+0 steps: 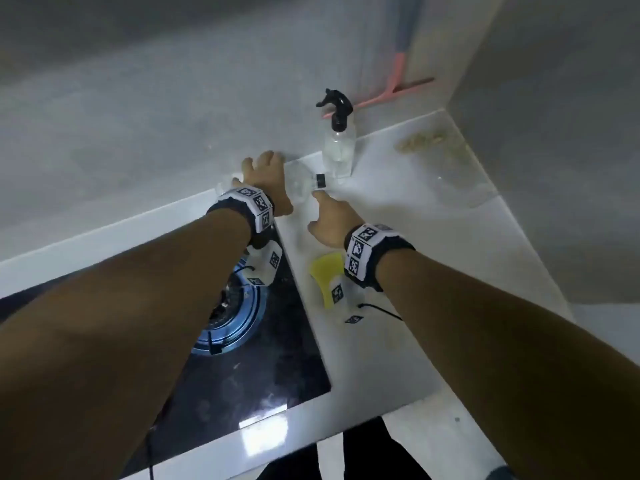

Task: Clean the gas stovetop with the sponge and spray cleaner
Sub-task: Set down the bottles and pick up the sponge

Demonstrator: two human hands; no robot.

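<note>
The black glass gas stovetop with a blue-ringed burner lies under my left forearm. A clear spray bottle with a black trigger head stands upright at the back of the white counter. A yellow sponge lies on the counter just right of the stovetop, partly hidden by my right wrist. My left hand is curled over a clear bottle with a black cap that lies on its side by the wall. My right hand hovers with its index finger stretched to just below that cap, holding nothing.
A pink-handled squeegee leans against the back wall. Beige crumbs and a clear plastic container sit at the counter's far right by the side wall. A black cable runs across the counter near the sponge.
</note>
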